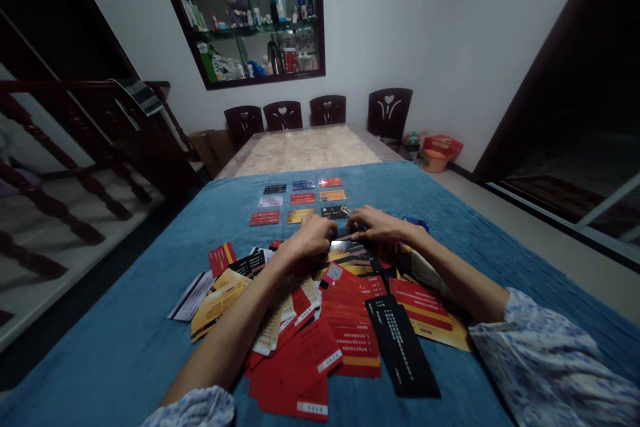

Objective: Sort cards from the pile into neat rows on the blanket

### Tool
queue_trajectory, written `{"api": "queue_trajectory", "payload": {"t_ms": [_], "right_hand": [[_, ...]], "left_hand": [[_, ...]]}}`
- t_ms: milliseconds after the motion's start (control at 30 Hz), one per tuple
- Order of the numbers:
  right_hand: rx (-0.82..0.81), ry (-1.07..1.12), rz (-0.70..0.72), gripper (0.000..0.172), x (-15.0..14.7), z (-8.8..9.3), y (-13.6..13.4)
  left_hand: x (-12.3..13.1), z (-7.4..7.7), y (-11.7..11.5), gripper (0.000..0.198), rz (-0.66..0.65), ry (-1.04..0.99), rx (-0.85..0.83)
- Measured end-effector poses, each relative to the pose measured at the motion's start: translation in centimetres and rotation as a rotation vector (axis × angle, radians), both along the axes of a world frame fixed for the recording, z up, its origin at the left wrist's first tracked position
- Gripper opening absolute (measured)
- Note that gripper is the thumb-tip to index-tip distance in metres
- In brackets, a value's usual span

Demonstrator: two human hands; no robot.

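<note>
My left hand [314, 235] and my right hand [373, 221] meet over the far side of a loose pile of cards. Between my curled fingers is a thin card [344, 237], seen nearly edge-on; its printed face is hidden. Under and in front of my hands lie overlapping red cards [307, 360], a black card [403, 347], yellow-gold cards [220, 303] and a whitish card [193, 295] with a dark stripe. Just beyond my fingers, several cards lie apart in neat rows, among them a gold card [301, 215], a black card [336, 211] and a red card [265, 217].
A blue cloth [150, 300] covers the near part of the long table; its far end shows a bare marbled top [315, 147]. Dark wooden chairs [390, 113] stand around that end. A railing [75, 140] runs at left, and an orange bucket [434, 160] sits on the floor at right.
</note>
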State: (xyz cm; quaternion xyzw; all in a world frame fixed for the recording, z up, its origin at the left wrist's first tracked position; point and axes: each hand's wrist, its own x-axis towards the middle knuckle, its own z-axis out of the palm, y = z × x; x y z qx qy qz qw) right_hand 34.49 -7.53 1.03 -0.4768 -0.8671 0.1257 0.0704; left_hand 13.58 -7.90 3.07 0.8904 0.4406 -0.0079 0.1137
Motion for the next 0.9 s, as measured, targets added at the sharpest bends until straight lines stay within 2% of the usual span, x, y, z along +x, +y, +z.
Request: {"api": "queue_trajectory", "payload": {"t_ms": [167, 533, 900], "right_hand": [[-0.016, 0.013, -0.031, 0.017, -0.1, -0.3, 0.3], [-0.019, 0.064, -0.114, 0.017, -0.2, -0.5, 0.1], [0.095, 0.042, -0.185, 0.017, -0.9, -1.4, 0.2]], "left_hand": [[0.0, 0.0, 0.0, 0.044, 0.016, -0.037, -0.002], [0.1, -0.1, 0.4, 0.045, 0.058, -0.096, -0.024], [0.4, -0.6, 0.5, 0.027, 0.124, -0.096, 0.034]]}}
